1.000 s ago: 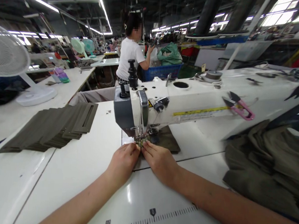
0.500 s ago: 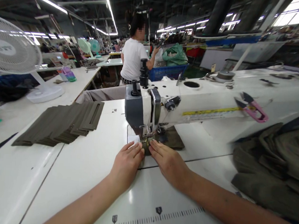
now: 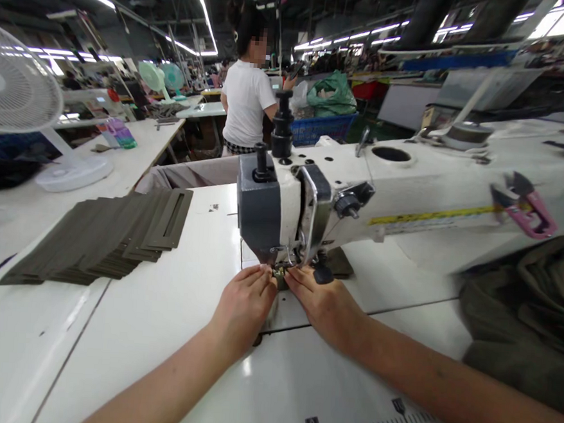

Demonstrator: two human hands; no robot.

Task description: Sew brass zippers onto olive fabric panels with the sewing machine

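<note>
Left grip (image 3: 243, 312), right grip (image 3: 324, 304), flat olive fabric (image 3: 340, 262) under presser foot (image 3: 280, 268)

Sewing mach. arm (image 3: 407, 210) showing glossy painted metal; table top (image 3: 133, 336) gleaming, smooth white; olive cloth pcs in stack (image 3: 91, 240) looking matt, woven; cloth under presser ft (image 3: 340, 262) looking matt too; thread snips (image 3: 528, 212) showing steel blades, glossy pink plastic grip.

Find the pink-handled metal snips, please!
At right in the head view, the pink-handled metal snips sit on the white sewing machine arm, just above crumpled olive fabric.
</note>
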